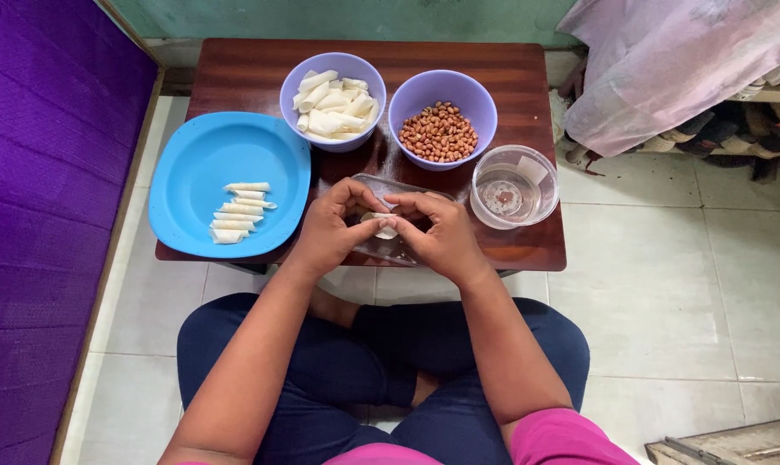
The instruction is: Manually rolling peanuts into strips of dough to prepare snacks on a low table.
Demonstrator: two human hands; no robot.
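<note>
Both hands meet over the front edge of a small wooden table (243, 73). My left hand (329, 231) and my right hand (437, 234) pinch a small pale dough wrapper (381, 224) between their fingertips, above a clear flat tray (390, 250). A blue plate (209, 159) at the left carries several rolled dough pieces (240, 211) in a row. Behind my hands stand a lilac bowl of unfilled dough cones (331, 103) and a lilac bowl of peanuts (440, 131). A clear plastic bowl with a little water (514, 185) stands to the right.
A purple mattress (37, 198) runs along the left. Pink cloth (674, 60) hangs over shelves at the upper right. White floor tiles (665, 284) surround the table. My crossed legs in dark trousers (364, 370) sit under the table's front edge.
</note>
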